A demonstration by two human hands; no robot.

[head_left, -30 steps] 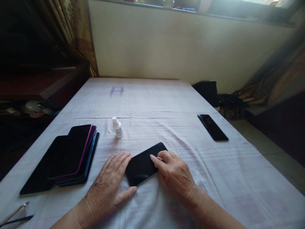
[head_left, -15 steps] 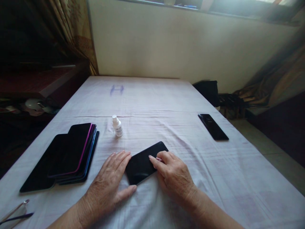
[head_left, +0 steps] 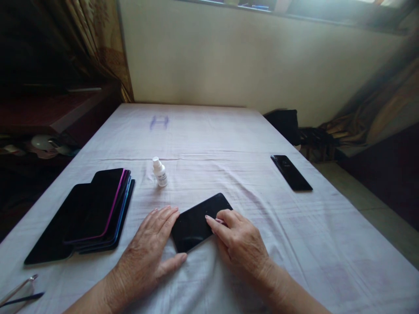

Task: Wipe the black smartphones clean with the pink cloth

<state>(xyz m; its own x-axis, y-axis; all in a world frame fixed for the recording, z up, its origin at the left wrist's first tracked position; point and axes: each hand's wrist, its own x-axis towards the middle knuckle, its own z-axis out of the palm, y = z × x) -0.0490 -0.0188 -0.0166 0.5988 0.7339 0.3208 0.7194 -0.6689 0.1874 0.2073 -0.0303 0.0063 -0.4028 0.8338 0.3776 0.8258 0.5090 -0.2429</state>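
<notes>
A black smartphone [head_left: 194,224] lies aslant on the cloth between my two hands, its dark glossy face up. Along its left end rests my left hand [head_left: 152,248], fingers stretched flat, with the thumb apart at the near corner. My right hand [head_left: 240,242] is closed over the phone's right part, its fingers drawn together against the dark surface. A small pinkish bit shows at those fingertips; what it is I cannot make out. Just beyond the phone stands a small white plastic bottle [head_left: 159,172] with its cap on and a printed label.
Several phones lie stacked [head_left: 94,209] on the left, one with a pink edge. Another black phone [head_left: 291,172] lies at the right. Spectacle arms [head_left: 22,296] poke in at the lower left corner. A pale checked cloth [head_left: 209,131] covers the table, which meets the wall.
My right hand has shifted very slightly on the phone, fingers still drawn together. My left hand keeps its place. The whole view has moved a little.
</notes>
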